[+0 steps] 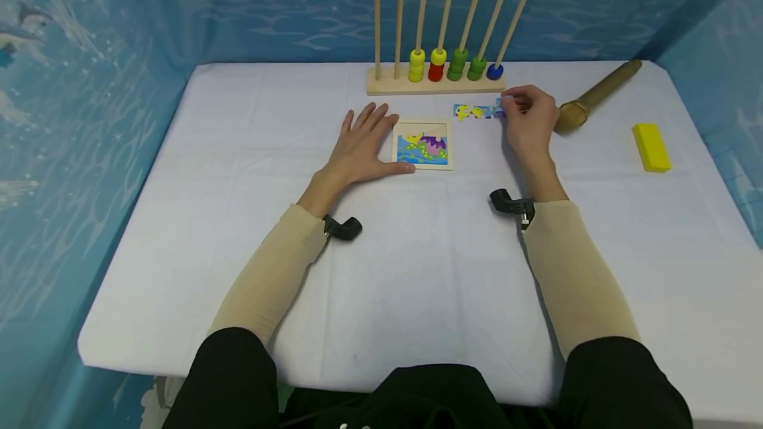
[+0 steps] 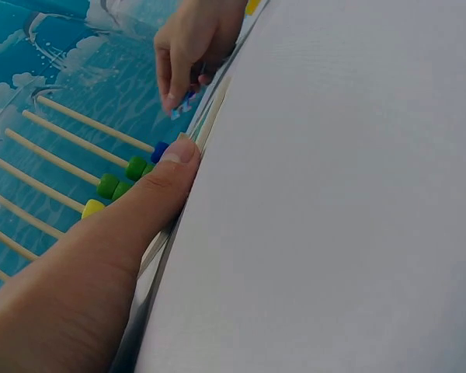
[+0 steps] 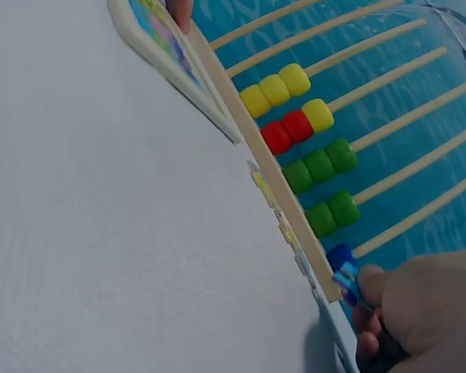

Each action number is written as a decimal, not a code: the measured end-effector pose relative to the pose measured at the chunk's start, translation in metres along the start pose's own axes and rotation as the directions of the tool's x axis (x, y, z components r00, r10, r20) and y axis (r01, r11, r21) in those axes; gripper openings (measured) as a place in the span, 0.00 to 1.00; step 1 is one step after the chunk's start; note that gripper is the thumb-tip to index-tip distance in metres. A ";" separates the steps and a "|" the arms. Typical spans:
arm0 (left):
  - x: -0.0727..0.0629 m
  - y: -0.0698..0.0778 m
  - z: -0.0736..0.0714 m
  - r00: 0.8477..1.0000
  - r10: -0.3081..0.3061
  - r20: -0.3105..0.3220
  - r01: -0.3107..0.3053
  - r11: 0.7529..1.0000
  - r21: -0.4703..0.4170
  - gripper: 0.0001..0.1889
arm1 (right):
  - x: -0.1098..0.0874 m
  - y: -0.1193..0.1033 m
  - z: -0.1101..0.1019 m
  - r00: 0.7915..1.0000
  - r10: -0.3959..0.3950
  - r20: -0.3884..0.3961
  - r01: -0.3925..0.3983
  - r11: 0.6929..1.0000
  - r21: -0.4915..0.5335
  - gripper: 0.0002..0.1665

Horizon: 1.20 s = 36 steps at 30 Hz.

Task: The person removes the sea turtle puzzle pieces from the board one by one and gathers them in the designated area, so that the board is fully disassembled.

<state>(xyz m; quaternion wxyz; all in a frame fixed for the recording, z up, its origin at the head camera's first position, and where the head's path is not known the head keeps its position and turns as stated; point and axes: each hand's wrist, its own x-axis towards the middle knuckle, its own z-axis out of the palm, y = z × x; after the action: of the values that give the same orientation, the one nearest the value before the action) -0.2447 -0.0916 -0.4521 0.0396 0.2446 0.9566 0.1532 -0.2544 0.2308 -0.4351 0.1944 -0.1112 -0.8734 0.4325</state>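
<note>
A small wooden puzzle tray point(image 1: 450, 151) lies on the table, part filled with blue, purple and yellow picture pieces; bare wood shows along its top. My left hand point(image 1: 360, 151) rests at its left side with fingers spread, the thumb point(image 2: 179, 155) along the near edge. Right of the tray, my right hand point(image 1: 530, 118) pinches a small blue puzzle piece point(image 3: 346, 281) between thumb and fingers. Beside that hand, a few loose puzzle pieces point(image 1: 467, 112) with yellow and blue print lie in a row, partly hidden by the fingers.
Behind the tray stands a wooden peg rack point(image 1: 435, 87) with yellow, red, green and blue beads on upright rods. A brownish-green tube point(image 1: 599, 95) lies right of my right hand, and a yellow block point(image 1: 652, 147) farther right. Blue patterned cloth walls the white table point(image 1: 417, 270).
</note>
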 end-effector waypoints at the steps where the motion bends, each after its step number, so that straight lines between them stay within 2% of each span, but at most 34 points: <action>1: 0.000 0.000 0.000 1.000 0.001 -0.001 -0.001 1.000 -0.001 0.60 | 0.000 0.001 0.000 1.000 0.007 -0.004 -0.007 1.000 -0.024 0.16; 7: 0.000 0.000 -0.001 1.000 -0.001 -0.001 0.001 1.000 0.002 0.61 | -0.001 0.006 0.003 1.000 0.014 0.005 -0.014 0.996 -0.093 0.16; 15: -0.001 0.002 -0.002 1.000 -0.005 0.008 0.005 1.000 0.004 0.61 | -0.002 0.006 0.006 1.000 -0.024 -0.019 0.021 0.990 -0.142 0.16; 18: -0.001 0.002 -0.002 1.000 -0.007 0.010 0.007 1.000 0.008 0.61 | -0.003 0.005 0.007 0.997 -0.062 -0.055 0.055 0.990 -0.134 0.16; 21: -0.001 0.002 -0.002 1.000 -0.007 0.008 0.007 1.000 0.005 0.61 | -0.006 0.001 0.011 0.989 -0.131 -0.074 0.125 0.989 -0.080 0.15; 23: -0.001 0.002 -0.002 1.000 -0.006 0.006 0.006 1.000 0.003 0.61 | -0.009 -0.003 0.017 0.982 -0.183 -0.051 0.181 0.983 -0.035 0.15; 26: -0.001 0.001 -0.001 1.000 -0.006 0.000 0.006 1.000 0.001 0.61 | -0.017 -0.011 0.028 0.972 -0.234 0.025 0.234 0.972 0.026 0.15; 33: -0.002 0.000 0.000 1.000 -0.002 -0.003 0.002 1.000 0.005 0.60 | -0.038 -0.028 0.048 0.948 -0.274 0.164 0.262 0.961 0.087 0.15; 36: -0.002 0.000 0.000 1.000 0.001 -0.009 0.000 1.000 0.005 0.60 | -0.047 -0.036 0.055 0.927 -0.300 0.224 0.283 0.953 0.105 0.14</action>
<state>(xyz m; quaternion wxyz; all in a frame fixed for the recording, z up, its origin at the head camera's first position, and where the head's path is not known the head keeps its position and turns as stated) -0.2433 -0.0924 -0.4526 0.0345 0.2442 0.9571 0.1518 -0.2366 0.1533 -0.4479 0.1546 0.0794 -0.8812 0.4397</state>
